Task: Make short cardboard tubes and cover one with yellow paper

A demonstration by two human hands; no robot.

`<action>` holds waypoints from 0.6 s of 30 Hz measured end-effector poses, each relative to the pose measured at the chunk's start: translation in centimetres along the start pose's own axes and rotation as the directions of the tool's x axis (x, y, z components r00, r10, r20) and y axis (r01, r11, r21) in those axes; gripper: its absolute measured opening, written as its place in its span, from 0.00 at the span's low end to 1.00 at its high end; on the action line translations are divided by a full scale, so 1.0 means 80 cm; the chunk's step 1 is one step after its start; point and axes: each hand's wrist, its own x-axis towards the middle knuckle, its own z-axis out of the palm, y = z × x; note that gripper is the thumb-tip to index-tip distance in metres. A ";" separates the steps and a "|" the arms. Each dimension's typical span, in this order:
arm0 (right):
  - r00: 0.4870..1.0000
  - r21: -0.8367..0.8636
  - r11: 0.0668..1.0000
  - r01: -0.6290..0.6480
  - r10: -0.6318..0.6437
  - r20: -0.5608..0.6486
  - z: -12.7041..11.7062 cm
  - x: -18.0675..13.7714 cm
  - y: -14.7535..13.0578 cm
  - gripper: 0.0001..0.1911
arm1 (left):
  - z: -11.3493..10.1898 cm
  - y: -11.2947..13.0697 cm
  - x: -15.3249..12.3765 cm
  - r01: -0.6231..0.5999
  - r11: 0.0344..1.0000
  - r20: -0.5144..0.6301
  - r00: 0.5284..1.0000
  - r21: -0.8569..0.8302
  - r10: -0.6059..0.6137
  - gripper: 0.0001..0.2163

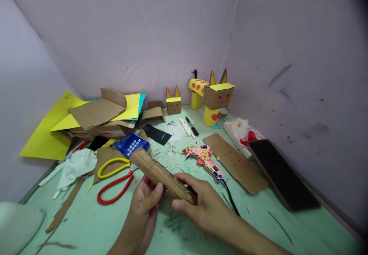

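Between both hands is a folded strip of brown cardboard (155,170), tilted, its far end pointing up and to the left. My left hand (148,201) grips it from below near the middle, thumb on its side. Around its near right end my right hand (198,201) is closed, with the thumb along the lower edge. Scissors with one yellow and one red handle (115,193) lie just left of the strip. To its right rests a flower-patterned glue gun (201,157), its black cord running toward my right forearm.
A flat cardboard piece (235,163), a tissue pack (243,132) and a dark tablet-like slab (283,174) lie at right. Behind stand a cardboard animal figure (218,98) and a small eared head (173,105). Cardboard and coloured paper (100,113) pile up left, near crumpled tissue (77,165).
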 end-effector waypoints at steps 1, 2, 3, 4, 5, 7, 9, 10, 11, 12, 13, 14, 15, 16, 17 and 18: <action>0.999 -0.032 0.999 0.018 -0.017 0.032 -0.003 0.001 0.003 0.25 | -0.002 0.000 0.000 -0.005 1.000 -0.011 1.000 0.015 0.005 0.17; 0.998 -0.064 0.998 0.015 -0.012 0.060 -0.006 0.001 0.005 0.27 | -0.003 0.001 0.000 -0.006 1.000 -0.023 1.000 0.027 0.007 0.17; 0.997 -0.096 0.995 -0.004 0.011 0.072 -0.009 0.001 0.007 0.30 | -0.004 0.002 0.001 -0.002 0.999 -0.032 0.999 0.036 0.003 0.17; 0.996 -0.120 0.992 -0.028 0.037 0.075 -0.011 0.001 0.007 0.32 | -0.004 0.004 0.001 0.003 0.999 -0.033 0.999 0.045 -0.002 0.18; 0.995 -0.124 0.991 -0.046 0.057 0.088 -0.014 0.001 0.007 0.33 | -0.003 0.005 0.001 0.007 0.999 -0.022 1.000 0.052 -0.006 0.18; 0.981 -0.059 0.997 -0.058 0.068 0.179 -0.019 0.001 0.004 0.28 | -0.001 0.008 -0.001 0.013 0.998 0.016 1.000 0.061 -0.014 0.19; 0.940 0.087 0.992 -0.090 0.056 0.337 -0.026 0.001 0.000 0.23 | 0.000 0.010 -0.003 0.022 0.998 0.038 0.999 0.064 -0.024 0.20; 0.912 0.175 0.975 -0.140 0.058 0.406 -0.029 0.001 -0.001 0.24 | 0.001 0.011 -0.004 0.031 0.998 0.040 0.999 0.063 -0.034 0.21; 0.889 0.262 0.942 -0.211 0.073 0.453 -0.032 0.001 -0.001 0.25 | 0.001 0.011 -0.005 0.043 0.997 0.038 0.998 0.060 -0.046 0.21; 0.869 0.348 0.890 -0.294 0.096 0.486 -0.034 0.002 0.000 0.26 | 0.000 0.012 -0.006 0.056 0.997 0.035 0.998 0.055 -0.058 0.22; 0.850 0.426 0.823 -0.376 0.124 0.511 -0.034 0.002 0.001 0.27 | 0.000 0.013 -0.007 0.064 0.997 0.038 0.997 0.050 -0.066 0.22; 0.834 0.488 0.752 -0.443 0.146 0.532 -0.033 0.003 0.003 0.27 | -0.002 0.014 -0.007 0.069 0.996 0.046 0.996 0.050 -0.071 0.22; 0.820 0.532 0.691 -0.490 0.157 0.551 -0.031 0.004 0.005 0.28 | -0.003 0.014 -0.007 0.068 0.996 0.053 0.996 0.054 -0.071 0.22; 0.808 0.558 0.648 -0.519 0.159 0.567 -0.029 0.005 0.007 0.29 | -0.004 0.015 -0.007 0.067 0.996 0.058 0.996 0.061 -0.070 0.22; 0.802 0.571 0.624 -0.533 0.159 0.575 -0.027 0.006 0.009 0.29 | -0.004 0.017 -0.007 0.065 0.995 0.061 0.996 0.069 -0.070 0.22; 0.802 0.576 0.616 -0.537 0.161 0.575 -0.024 0.007 0.011 0.29 | -0.004 0.018 -0.007 0.064 0.995 0.064 0.996 0.075 -0.069 0.22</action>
